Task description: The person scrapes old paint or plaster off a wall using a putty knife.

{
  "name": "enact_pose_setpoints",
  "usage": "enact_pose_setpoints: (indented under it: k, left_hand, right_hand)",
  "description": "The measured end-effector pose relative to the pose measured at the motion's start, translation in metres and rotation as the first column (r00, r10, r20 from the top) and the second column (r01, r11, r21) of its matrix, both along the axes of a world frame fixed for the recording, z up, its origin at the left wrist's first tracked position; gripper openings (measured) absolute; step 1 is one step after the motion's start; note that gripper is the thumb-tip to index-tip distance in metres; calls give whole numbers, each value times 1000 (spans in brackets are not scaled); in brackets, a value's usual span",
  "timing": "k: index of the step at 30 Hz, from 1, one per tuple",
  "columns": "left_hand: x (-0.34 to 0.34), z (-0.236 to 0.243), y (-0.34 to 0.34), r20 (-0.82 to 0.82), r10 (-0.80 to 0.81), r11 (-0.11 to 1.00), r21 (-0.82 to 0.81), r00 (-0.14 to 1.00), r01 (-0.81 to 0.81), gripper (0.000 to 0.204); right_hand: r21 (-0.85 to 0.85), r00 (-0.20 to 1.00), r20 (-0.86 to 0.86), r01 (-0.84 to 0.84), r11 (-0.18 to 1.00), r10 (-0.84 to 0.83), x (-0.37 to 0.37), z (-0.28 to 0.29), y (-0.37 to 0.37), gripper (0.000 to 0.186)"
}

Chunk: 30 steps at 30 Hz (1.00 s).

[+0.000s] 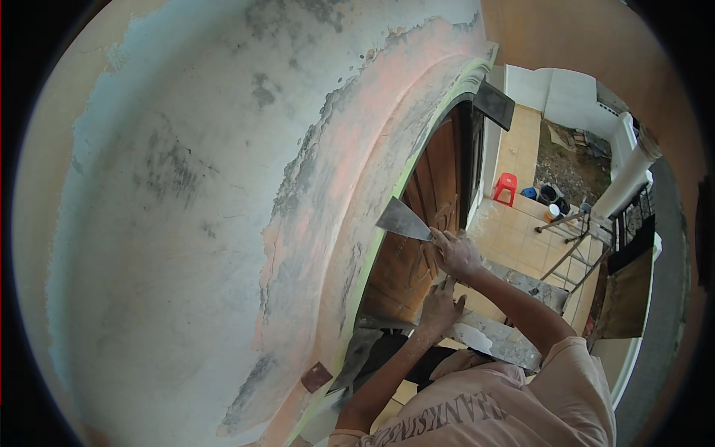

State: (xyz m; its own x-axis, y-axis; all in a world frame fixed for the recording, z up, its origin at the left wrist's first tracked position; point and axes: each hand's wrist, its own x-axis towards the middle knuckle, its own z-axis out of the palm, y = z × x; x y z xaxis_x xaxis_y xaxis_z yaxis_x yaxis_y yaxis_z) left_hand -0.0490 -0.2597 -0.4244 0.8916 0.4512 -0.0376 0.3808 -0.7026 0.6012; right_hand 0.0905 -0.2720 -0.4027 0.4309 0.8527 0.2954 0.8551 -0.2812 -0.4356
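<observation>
My right hand [456, 255] is closed around the handle of a putty knife [404, 220] with a wide grey blade. The blade's tip lies over the pale green edge of the curved moulding [356, 195], level with the wooden door [439, 167] below. Just below the right hand, my left hand [441, 309] has its thumb and fingers apart, and no tool shows in it. White dust coats both hands. Patches of grey and pinkish filler cover the moulding and the wall [186, 246] above it, with ragged peeling edges.
A small reddish-brown square [316, 378] rests on the moulding, and a dark flat plate [494, 104] sticks out at its far end. Beneath me are spattered planks [488, 335]. Further down stand a metal frame [573, 253], a red stool [506, 188] and several buckets [548, 195].
</observation>
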Motion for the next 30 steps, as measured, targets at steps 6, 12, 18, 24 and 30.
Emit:
enact_pose_setpoints:
  k: [6,12,18,24,30]
  left_hand:
    - [3,1,2,-14,-13,996,-85,1000,12,56]
    - [-2,-7,1,66,6,1000,-18,998,-5,48]
    - [-1,-1,2,-46,8,999,41,999,-6,38]
    - [1,5,-3,-32,40,999,-19,999,-40,35]
    - [-1,8,0,-2,30,1000,-8,1000,-30,41]
  right_hand:
    - [-61,997,-81,-5,998,0,1,3,-1,42]
    - [152,940,-331,-30,988,79,19,-4,7,43]
    - [475,640,-740,280,834,206,81,-33,65,33]
    - [627,686,-694,426,652,219,109,-29,101,31]
    - [571,541,-800,550,610,261,112,-32,111,30]
